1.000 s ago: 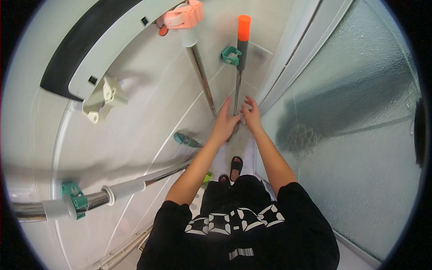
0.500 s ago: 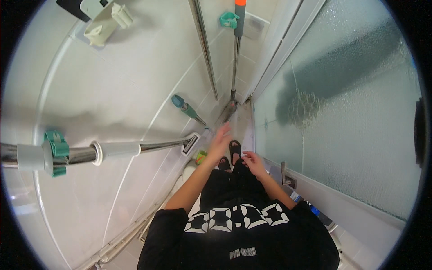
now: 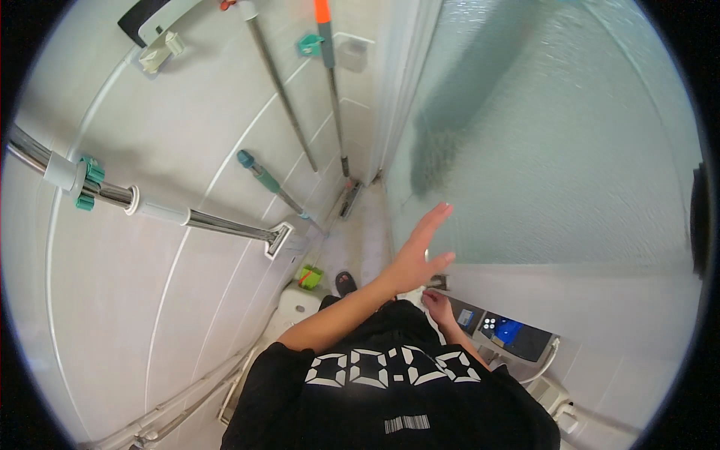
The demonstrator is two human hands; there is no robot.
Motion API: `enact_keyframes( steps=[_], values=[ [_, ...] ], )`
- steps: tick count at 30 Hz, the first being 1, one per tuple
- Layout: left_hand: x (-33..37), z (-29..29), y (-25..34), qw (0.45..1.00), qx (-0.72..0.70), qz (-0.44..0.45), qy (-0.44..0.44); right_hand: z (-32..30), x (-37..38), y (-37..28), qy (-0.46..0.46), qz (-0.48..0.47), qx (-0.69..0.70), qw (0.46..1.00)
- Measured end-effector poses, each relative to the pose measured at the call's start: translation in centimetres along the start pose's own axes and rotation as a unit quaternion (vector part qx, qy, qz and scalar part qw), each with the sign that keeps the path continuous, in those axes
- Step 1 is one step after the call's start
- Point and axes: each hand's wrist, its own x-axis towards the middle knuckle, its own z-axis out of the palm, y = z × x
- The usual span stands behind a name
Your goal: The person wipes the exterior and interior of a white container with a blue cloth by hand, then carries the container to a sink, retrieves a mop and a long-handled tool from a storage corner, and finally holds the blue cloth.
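My left hand (image 3: pixel 421 256) reaches across to the right, in front of the frosted glass door (image 3: pixel 517 187). Its fingers are stretched out with the thumb apart, and nothing is in them. Whether the fingertips touch the glass, I cannot tell. Closer to my body, my right hand (image 3: pixel 437 306) is beside the metal door handle (image 3: pixel 438 282), just below it. Its fingers are curled together; anything between them is too small to make out. The handle sits at the door's white lower frame (image 3: pixel 510 289), partly behind my left hand.
Long-handled poles hang on the tiled left wall: a thick chrome one (image 3: pixel 157 206), a green-gripped one (image 3: pixel 259 174), and an orange-tipped one (image 3: pixel 330 75). A green box (image 3: pixel 310 277) lies by a white stool (image 3: pixel 296 307). A grey appliance panel (image 3: pixel 517 335) is at lower right.
My view has turned right, and the door fills more of it. My left hand has moved right, from over the floor to the door. My right hand is now near the handle.
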Motion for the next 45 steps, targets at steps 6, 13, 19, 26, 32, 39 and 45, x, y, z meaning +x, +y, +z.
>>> enact_keyframes(
  steps=[6,13,19,26,32,39,45],
  values=[
    [0.3,8.7,5.6,0.975,0.161,0.149,0.033,-7.9,-5.0,-3.1,0.166,-0.039,0.167,0.971],
    [0.1,13.6,6.2,0.944,0.192,0.252,0.093,-10.1,-4.5,-4.5,0.163,-0.289,0.074,0.940],
    [-1.3,15.2,6.5,0.927,0.267,0.224,0.141,-8.5,-9.4,-13.6,0.121,-0.244,0.433,0.860],
    [-4.5,12.6,5.5,0.918,0.269,0.208,0.206,-6.7,-9.6,-12.8,0.026,-0.253,0.319,0.913],
    [-9.4,6.8,4.3,0.933,0.218,0.123,0.259,-0.6,-7.8,-12.8,-0.110,-0.337,0.241,0.903],
    [-12.0,-0.9,5.4,0.911,0.001,0.031,0.411,6.1,-8.5,-19.9,-0.227,-0.331,0.153,0.903],
    [-12.9,-9.2,5.8,0.863,0.032,0.138,0.485,12.4,-7.8,-24.8,-0.236,-0.356,0.061,0.902]
  ],
)
